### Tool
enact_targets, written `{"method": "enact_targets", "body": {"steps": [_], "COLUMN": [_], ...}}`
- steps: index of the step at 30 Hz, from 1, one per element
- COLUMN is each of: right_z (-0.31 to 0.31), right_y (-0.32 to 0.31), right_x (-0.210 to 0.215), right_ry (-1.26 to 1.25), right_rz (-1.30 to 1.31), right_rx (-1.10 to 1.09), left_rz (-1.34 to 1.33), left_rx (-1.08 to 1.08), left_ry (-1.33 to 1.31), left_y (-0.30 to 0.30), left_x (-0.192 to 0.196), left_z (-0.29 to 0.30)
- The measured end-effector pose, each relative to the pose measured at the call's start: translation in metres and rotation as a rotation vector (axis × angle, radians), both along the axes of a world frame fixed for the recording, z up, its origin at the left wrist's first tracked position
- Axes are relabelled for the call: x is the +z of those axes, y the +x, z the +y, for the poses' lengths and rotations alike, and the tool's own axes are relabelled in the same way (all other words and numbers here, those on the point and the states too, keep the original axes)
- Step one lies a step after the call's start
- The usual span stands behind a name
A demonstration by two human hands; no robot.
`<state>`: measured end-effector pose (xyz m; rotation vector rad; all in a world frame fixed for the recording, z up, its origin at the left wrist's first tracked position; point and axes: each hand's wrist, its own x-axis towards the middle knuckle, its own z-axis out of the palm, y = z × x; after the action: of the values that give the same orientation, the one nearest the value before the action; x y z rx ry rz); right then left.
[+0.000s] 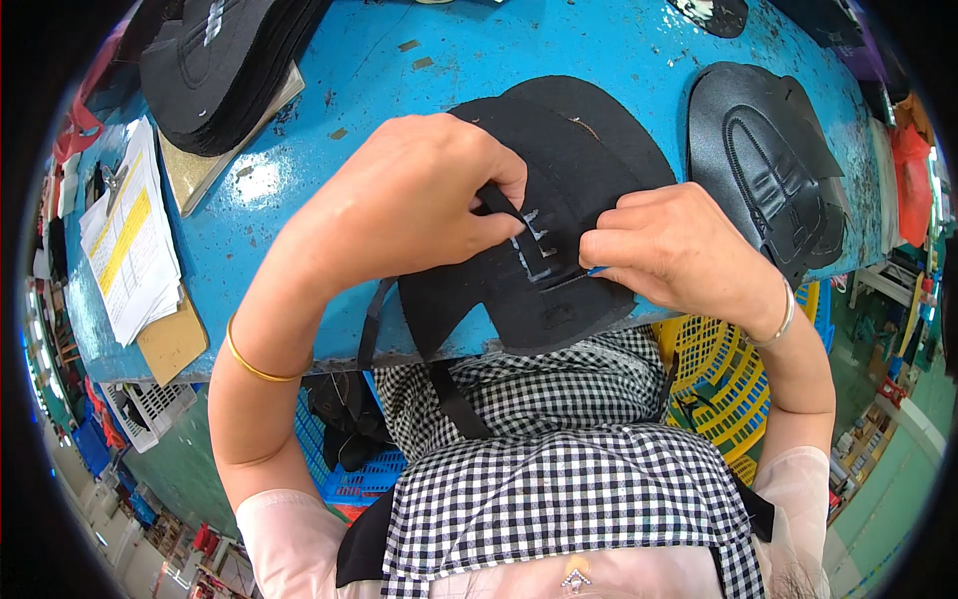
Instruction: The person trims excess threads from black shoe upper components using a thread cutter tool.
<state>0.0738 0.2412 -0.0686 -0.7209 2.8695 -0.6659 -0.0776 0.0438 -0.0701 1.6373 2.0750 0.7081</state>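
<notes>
A flat black cut piece (454,304), which looks like a shoe upper, lies at the table's front edge, with pale marks and a stitched line on its upper face. Above those marks, my left hand (429,195) is closed in a pinch on a black strap (509,207). My right hand (679,250) is closed as well, its fingertips low over the piece's right side. A small blue bit shows under those fingertips, but what they hold is hidden. Another black piece (609,125) lies partly underneath at the back.
Glossy black stitched pieces (738,130) lie at the right of the blue table (369,60). A stack of black pieces (220,80) stands at the back left, near clipped papers (125,255). Below the table are a yellow basket (733,399) and a blue basket (369,479).
</notes>
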Motion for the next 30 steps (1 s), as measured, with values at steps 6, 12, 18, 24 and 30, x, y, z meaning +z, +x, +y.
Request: {"method": "enact_targets", "body": {"steps": [6,12,18,24,30], "right_z": [-0.004,-0.006,-0.013,-0.013,-0.076], "right_y": [-0.003,-0.014,-0.018,-0.01,0.018], "right_x": [-0.004,0.006,-0.005,-0.001,-0.004], "right_ry": [-0.034,-0.075,-0.054,-0.078,0.316], "right_rz": [0.069,0.019,0.049,0.1,0.327], "right_rx": [-0.121,-0.203,-0.239,-0.288,-0.183], "left_rz": [-0.04,-0.036,-0.134,-0.215,-0.345], "left_rx": [-0.02,-0.023,-0.051,0.022,0.064], "left_ry": [-0.076,-0.05,-0.177,-0.172,-0.074], "left_y": [-0.002,-0.006,-0.007,-0.007,-0.009], "left_x": [0.001,0.0,0.005,0.006,0.0], "left_z": [0.003,0.0,0.001,-0.001,-0.006]}}
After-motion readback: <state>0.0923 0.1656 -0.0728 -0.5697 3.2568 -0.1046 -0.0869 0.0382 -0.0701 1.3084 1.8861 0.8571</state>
